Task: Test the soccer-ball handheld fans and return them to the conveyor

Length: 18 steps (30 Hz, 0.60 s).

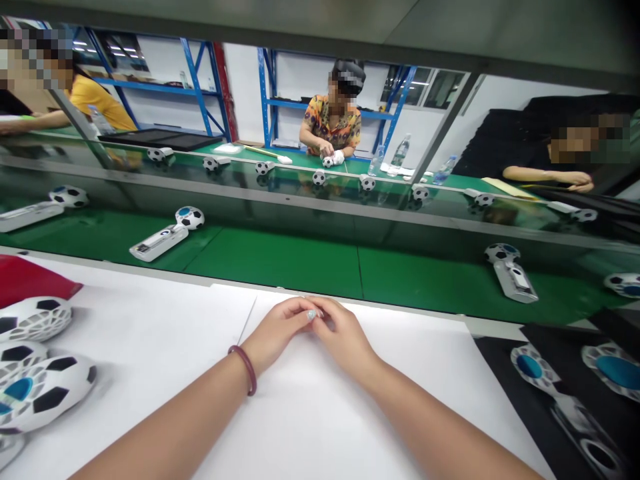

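My left hand (280,331) and my right hand (345,333) rest together on the white sheet (290,427) at the near side of the green conveyor (280,260). Their fingers are curled and pressed against each other, with the fingertips partly hidden. No object shows between them. A dark red bangle (245,369) circles my left wrist. On the left lie several football-patterned shells (60,393). To the right, football-headed parts with blue centres (533,367) lie on black material.
Football-headed devices (189,218) with white handles lie along the conveyor, and one (503,253) sits at its right. Beyond, a glass shelf (300,197) carries a row of similar ones. Three people sit across. A red item (33,280) lies at left.
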Each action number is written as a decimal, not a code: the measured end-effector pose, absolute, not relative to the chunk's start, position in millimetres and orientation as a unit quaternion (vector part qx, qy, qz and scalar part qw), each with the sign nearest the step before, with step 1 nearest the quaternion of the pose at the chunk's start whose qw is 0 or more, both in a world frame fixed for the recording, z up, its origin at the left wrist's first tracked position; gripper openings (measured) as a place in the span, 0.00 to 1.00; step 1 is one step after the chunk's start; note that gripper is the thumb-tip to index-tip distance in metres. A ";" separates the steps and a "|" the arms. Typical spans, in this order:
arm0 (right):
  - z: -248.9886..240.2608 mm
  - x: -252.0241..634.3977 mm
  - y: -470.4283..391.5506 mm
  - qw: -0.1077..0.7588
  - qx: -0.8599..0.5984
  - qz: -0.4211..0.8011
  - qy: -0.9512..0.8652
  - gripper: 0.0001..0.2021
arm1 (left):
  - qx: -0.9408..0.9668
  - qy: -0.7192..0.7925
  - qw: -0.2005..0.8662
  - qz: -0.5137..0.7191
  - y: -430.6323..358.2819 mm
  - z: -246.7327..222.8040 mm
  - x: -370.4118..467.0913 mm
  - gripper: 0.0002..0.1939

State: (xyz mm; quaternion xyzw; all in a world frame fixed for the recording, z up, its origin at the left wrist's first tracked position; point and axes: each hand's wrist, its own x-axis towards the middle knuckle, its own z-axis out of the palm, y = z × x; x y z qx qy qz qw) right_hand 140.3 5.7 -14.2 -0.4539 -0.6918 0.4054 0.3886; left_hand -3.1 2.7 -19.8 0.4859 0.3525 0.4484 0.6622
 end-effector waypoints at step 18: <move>-16.1 136.9 5.5 0.382 -0.468 0.433 -0.669 0.13 | 0.519 0.344 0.651 0.434 2.0 -17.6 -7.1 0.04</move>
